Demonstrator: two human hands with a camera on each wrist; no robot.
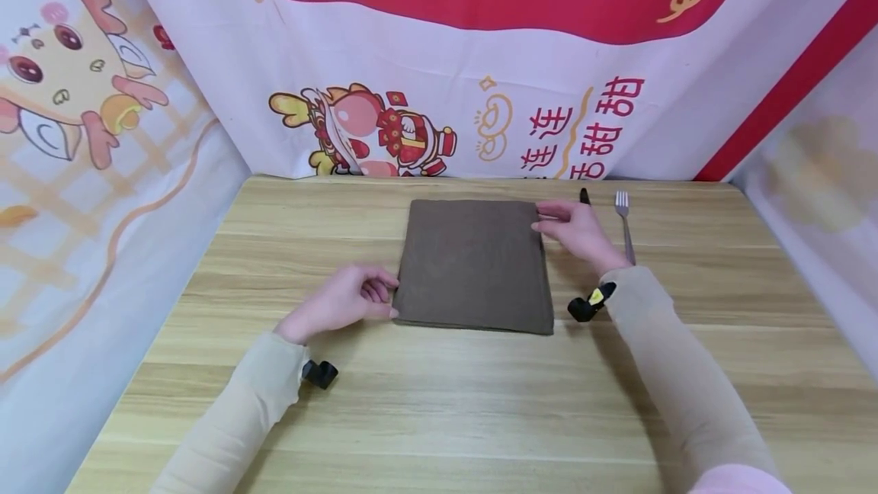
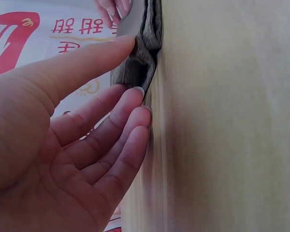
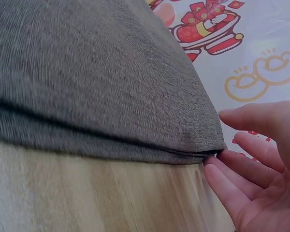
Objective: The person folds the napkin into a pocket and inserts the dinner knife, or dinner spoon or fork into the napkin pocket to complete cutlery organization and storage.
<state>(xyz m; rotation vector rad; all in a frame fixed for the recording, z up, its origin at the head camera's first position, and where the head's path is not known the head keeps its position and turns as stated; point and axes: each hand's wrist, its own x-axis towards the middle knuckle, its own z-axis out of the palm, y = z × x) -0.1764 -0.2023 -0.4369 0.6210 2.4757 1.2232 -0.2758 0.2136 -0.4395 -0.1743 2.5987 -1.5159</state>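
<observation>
A dark grey-brown folded cloth [image 1: 473,265] lies flat as a near square on the table, its stacked layers showing along the edge. At its near left side is my left hand [image 1: 350,296], thumb and fingertips touching the edge a little apart from each other. In the left wrist view the folded edge buckles between the left thumb [image 2: 121,48] and the fingers. My right hand [image 1: 576,231] is at the far right corner. In the right wrist view, right fingertips [image 3: 215,164] touch that corner from below, with the thumb beside its upper side.
A metal fork [image 1: 623,208] lies on the wooden table [image 1: 446,402] right of the cloth, partly behind my right wrist. The black end of a thin object [image 1: 584,195] shows beyond my right hand. A printed curtain [image 1: 439,97] stands behind the table's far edge.
</observation>
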